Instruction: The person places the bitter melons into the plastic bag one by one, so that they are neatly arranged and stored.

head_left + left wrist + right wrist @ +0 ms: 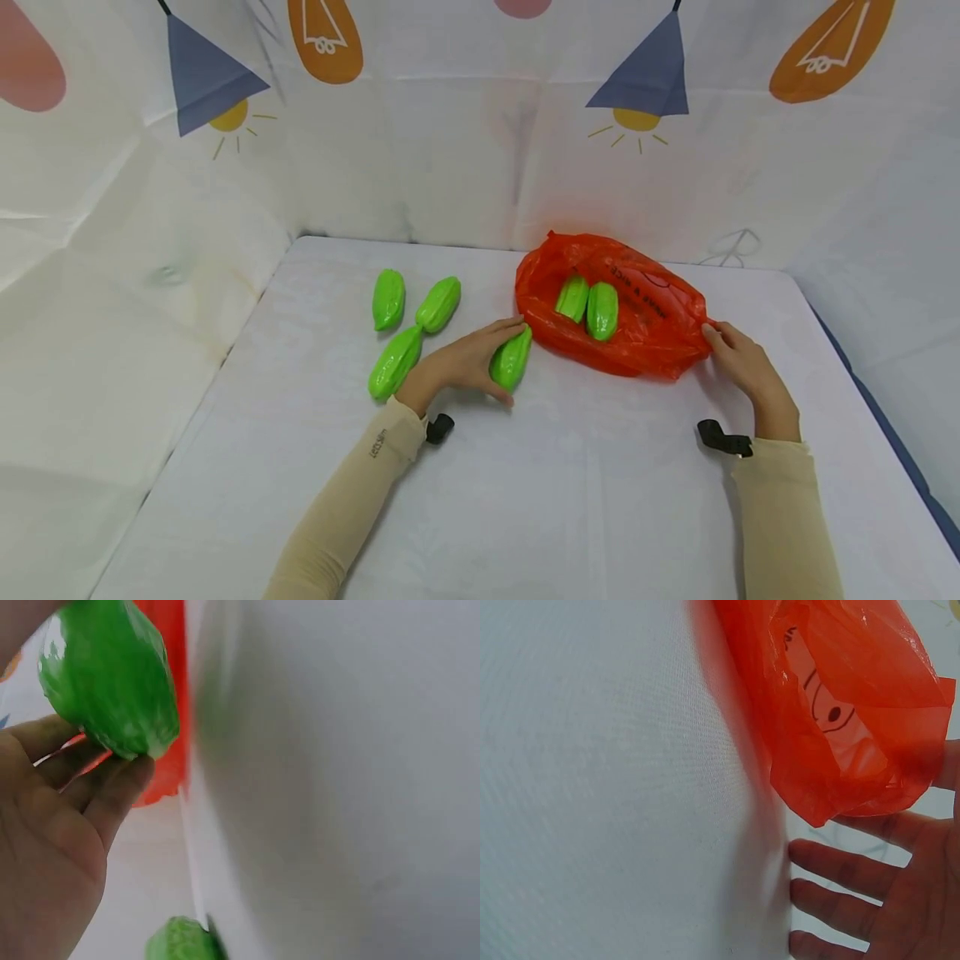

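My left hand (pixel 463 362) holds a shiny green ridged toy vegetable (pixel 511 362) between thumb and fingers, just left of the red plastic bag (pixel 637 346). In the left wrist view the held toy vegetable (pixel 112 679) hangs over the fingertips, clear of the white surface. The bag lies with its mouth spread towards the left, and two green toy vegetables (pixel 602 311) rest inside. At the bag's right end, my right hand (pixel 742 367) pinches the plastic between thumb and forefinger. The right wrist view shows its other fingers (pixel 840 866) spread below the bag (pixel 900 750).
Left of the hands, three more green toy vegetables lie on the white table: one at the back (pixel 388 300), one beside it (pixel 438 305) and one nearer (pixel 395 362), partly behind the left wrist. A printed white cloth (pixel 450 167) hangs along the back edge.
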Available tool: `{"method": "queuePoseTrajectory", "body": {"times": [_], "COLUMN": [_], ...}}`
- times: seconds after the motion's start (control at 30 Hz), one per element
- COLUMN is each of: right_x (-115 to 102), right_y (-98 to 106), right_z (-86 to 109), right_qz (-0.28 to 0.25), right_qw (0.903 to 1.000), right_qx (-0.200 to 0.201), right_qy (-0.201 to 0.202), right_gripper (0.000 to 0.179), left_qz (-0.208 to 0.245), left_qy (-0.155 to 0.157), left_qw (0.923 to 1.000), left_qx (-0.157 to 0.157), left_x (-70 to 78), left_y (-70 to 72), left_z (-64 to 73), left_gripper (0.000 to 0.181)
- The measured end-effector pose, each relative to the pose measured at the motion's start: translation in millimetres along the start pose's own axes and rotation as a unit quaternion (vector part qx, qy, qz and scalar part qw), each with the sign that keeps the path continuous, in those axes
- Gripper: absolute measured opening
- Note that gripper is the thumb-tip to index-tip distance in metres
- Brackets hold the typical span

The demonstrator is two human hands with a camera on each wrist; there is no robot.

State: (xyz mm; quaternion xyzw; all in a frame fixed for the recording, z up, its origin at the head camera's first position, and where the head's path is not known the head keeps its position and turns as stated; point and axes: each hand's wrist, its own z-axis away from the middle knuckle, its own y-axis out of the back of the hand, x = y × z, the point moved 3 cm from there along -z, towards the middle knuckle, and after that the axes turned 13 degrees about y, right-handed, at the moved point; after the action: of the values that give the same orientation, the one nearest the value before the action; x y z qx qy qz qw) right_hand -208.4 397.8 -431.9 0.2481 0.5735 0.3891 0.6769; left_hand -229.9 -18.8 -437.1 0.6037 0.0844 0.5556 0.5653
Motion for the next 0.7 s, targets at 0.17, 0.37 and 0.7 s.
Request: {"method": "queuePoseTrajectory", "body": {"times": [0.17,0.37,0.7], "right_x": [0,0,-2], "right_y": [0,0,0], "right_z": [0.4,1.3,1.7], "right_qz": [0.002,0.001,-0.005], "right_qw": [1.0,1.0,1.0], "right_qx": [0.001,-0.002,-0.002], "right_qy": [0.004,0.003,-0.001], "right_gripper": [0.082,0.082,0.083], "left_qz": [0.018,0.018,0.015], "left_qy": [-0.037,-0.08,-0.118], "left_qw": [0.9992,0.9966,0.9929], "left_qx": [0.004,0.012,-0.002], "left_x": [9.0,20.8,36.5], "left_y": [7.0,8.1,-5.5], "left_z": [8.3,12.5,12.0], "left_gripper": [0.115,0.115,0.115]}}
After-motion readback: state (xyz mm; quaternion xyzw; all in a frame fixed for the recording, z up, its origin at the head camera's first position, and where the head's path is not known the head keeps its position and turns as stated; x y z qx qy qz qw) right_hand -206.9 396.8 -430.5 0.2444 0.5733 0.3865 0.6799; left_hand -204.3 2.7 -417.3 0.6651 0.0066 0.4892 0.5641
